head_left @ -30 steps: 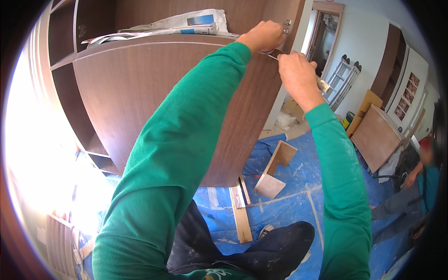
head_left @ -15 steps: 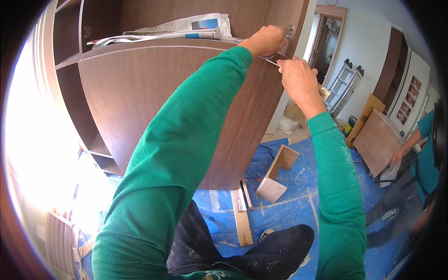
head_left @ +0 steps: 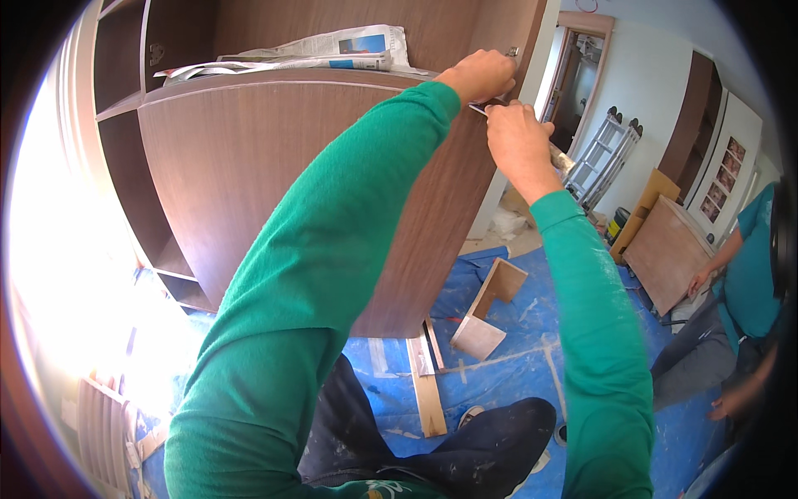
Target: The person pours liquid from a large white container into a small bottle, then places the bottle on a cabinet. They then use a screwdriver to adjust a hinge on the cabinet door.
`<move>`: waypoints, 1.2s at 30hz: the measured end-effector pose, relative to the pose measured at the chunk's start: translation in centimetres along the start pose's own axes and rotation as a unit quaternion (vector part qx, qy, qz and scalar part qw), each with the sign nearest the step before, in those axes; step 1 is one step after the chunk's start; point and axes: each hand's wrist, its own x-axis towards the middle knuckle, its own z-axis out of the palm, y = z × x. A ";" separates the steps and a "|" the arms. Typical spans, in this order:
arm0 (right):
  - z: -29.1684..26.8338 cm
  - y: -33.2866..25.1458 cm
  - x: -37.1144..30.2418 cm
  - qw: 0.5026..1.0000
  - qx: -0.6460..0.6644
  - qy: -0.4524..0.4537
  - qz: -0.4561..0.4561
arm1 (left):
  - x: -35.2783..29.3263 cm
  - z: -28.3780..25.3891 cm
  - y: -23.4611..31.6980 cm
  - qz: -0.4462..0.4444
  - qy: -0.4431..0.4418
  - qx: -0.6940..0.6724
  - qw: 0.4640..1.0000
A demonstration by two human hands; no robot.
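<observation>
My two hands are close together at the upper right edge of a dark brown wood-grain cabinet. My right hand is closed round a slim hand tool. Its thin metal tip pokes out toward the cabinet edge, and its worn, pale end shows behind my wrist. My left hand is closed just above the tool's tip, at the cabinet's top corner; whatever its fingers hold is hidden. A metal hinge sits on the side panel beside it.
Folded newspaper lies on the cabinet ledge. Blue sheeting covers the floor, with a wooden box piece and a plank near my feet. A folded ladder leans at the back. Another person stands at the right.
My right hand has moved slightly left, nearer my left hand, and more of the tool's pale end shows. My left hand has shifted a little right. The other person has changed posture.
</observation>
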 end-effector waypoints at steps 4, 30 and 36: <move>-0.7 -0.7 0.4 1.000 -0.006 -0.026 -0.001 | -0.8 -1.3 1.0 -0.024 -0.071 -0.007 0.997; 0.0 0.5 0.0 0.997 0.074 -0.009 -0.033 | -1.7 -3.4 -0.3 0.004 -0.064 -0.015 0.998; -1.3 -1.4 0.7 0.998 0.049 -0.028 -0.029 | -1.7 -1.7 -4.3 0.093 0.091 0.102 0.986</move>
